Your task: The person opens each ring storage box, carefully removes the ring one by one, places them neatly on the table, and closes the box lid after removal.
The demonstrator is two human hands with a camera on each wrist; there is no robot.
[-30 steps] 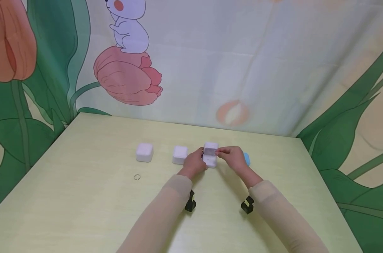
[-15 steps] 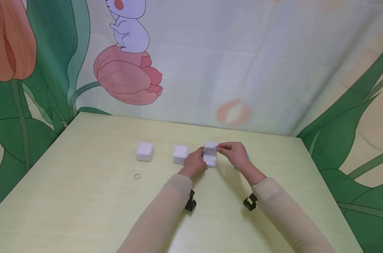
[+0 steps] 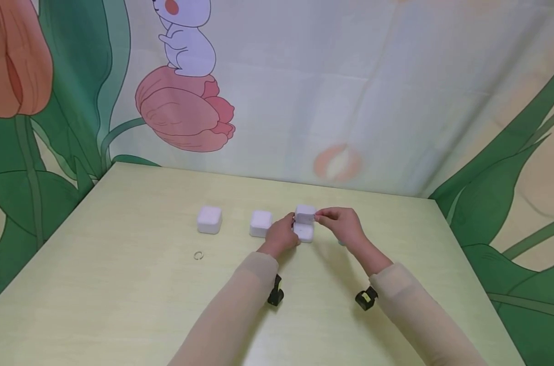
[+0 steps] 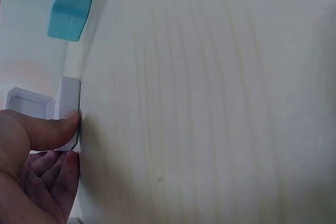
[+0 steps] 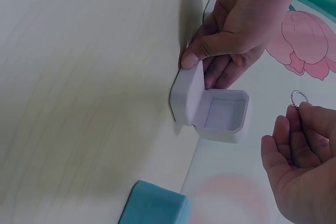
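Observation:
A ring box (image 3: 303, 234), white and with its lid raised, stands near the middle of the table. My left hand (image 3: 281, 237) holds it from the left; in the left wrist view the thumb lies on its front (image 4: 67, 98). To the right of the lid, my right hand (image 3: 345, 223) pinches a thin ring (image 5: 298, 91) with a beaded-looking band between thumb and fingertips. The right wrist view shows that ring upright, apart from the box. A second ring (image 3: 198, 252) lies on the table at the left.
Two closed white boxes (image 3: 209, 219) (image 3: 260, 223) stand in a row left of the open one. A blue box (image 4: 71, 11) stands to the right, mostly hidden behind my right hand in the head view. A printed curtain (image 3: 277, 101) hangs behind the table (image 3: 121, 284).
My right hand has shifted slightly right from the open box's lid, with the ring pinched in it, and now covers more of the blue box. My left hand and the boxes stay put.

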